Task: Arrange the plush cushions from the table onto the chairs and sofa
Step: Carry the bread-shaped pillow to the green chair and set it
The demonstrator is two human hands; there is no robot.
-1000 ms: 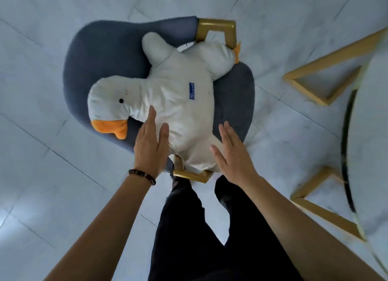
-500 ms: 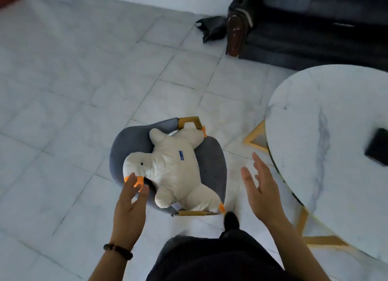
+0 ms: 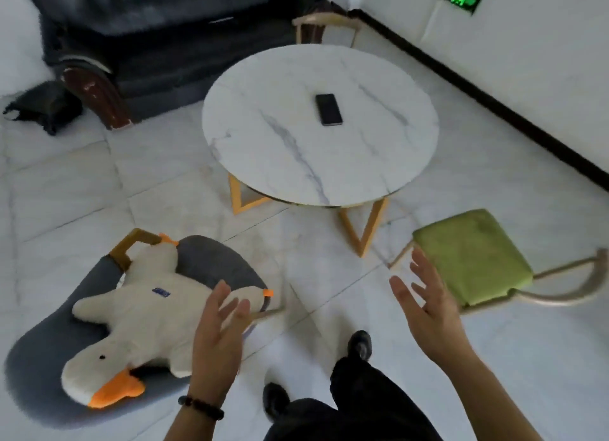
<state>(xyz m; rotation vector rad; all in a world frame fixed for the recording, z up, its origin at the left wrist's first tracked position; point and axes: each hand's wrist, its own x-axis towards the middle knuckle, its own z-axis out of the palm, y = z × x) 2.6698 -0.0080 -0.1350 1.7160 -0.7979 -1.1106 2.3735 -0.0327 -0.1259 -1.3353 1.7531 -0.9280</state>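
A white plush duck cushion (image 3: 138,322) with an orange beak lies across the grey-blue chair (image 3: 49,351) at the lower left. My left hand (image 3: 219,338) hovers open above the duck's tail end, fingers spread, not touching it. My right hand (image 3: 428,305) is open too, held in the air in front of the green-seated chair (image 3: 471,259) at the right. The round marble table (image 3: 316,163) in the middle carries only a black phone (image 3: 328,109). A dark sofa (image 3: 171,35) stands at the back left.
Another chair's back (image 3: 324,25) shows behind the table near the sofa. A black bag (image 3: 43,106) lies on the floor beside the sofa's arm. A white wall with a dark skirting runs along the right. My legs and shoes are at the bottom centre.
My hands have come off the duck cushion, which stays on the grey-blue chair. My view has risen and turned right, bringing the whole table, the sofa and the green chair into sight.
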